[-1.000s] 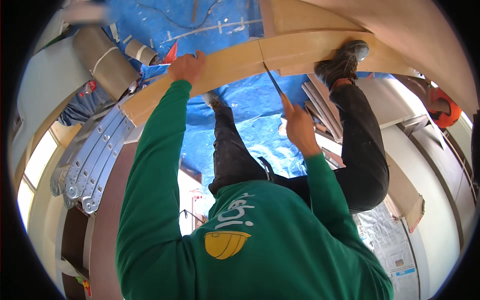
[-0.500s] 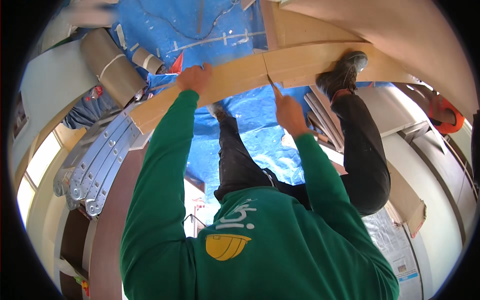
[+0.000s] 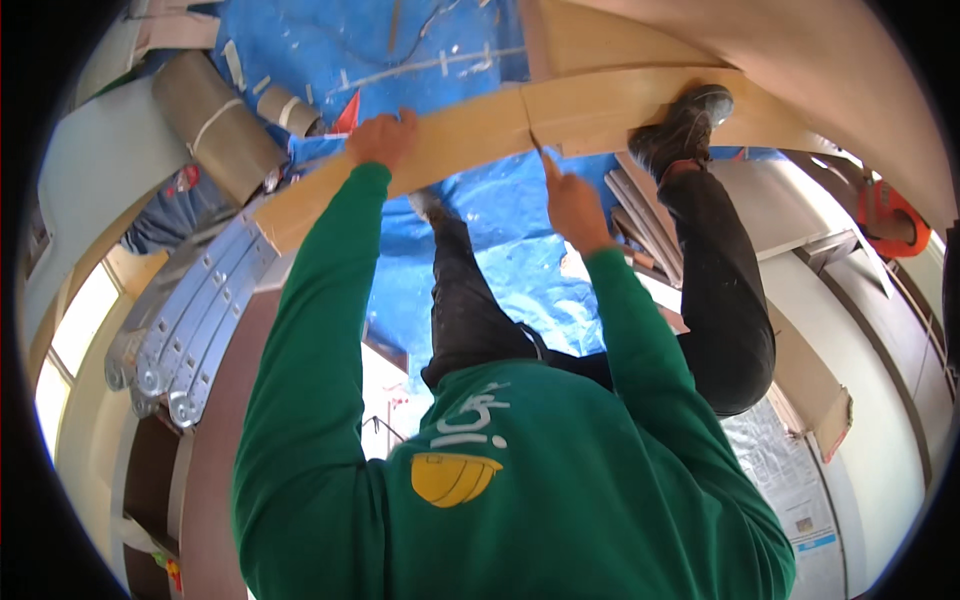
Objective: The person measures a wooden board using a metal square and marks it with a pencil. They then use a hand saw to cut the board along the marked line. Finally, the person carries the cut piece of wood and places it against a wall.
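Observation:
A long light-brown wooden board crosses in front of me above the blue sheet. My left hand is closed on it, left of a narrow cut line. My right hand is closed round the handle of a thin hand saw, whose blurred blade meets the near edge at that line; much of the blade is hidden. My right boot rests on the board's right part, and my other foot shows beyond its near edge, lower down on the sheet.
Brown rolls and a stack of folded metal pieces lie to the left. Blue sheeting covers the floor. Stacked planks sit below the board on the right, and an orange object shows at the far right.
My right hand and the saw have moved forward toward the board since a second ago, so less blade shows. My left hand stays on the board. The whole view has shifted slightly.

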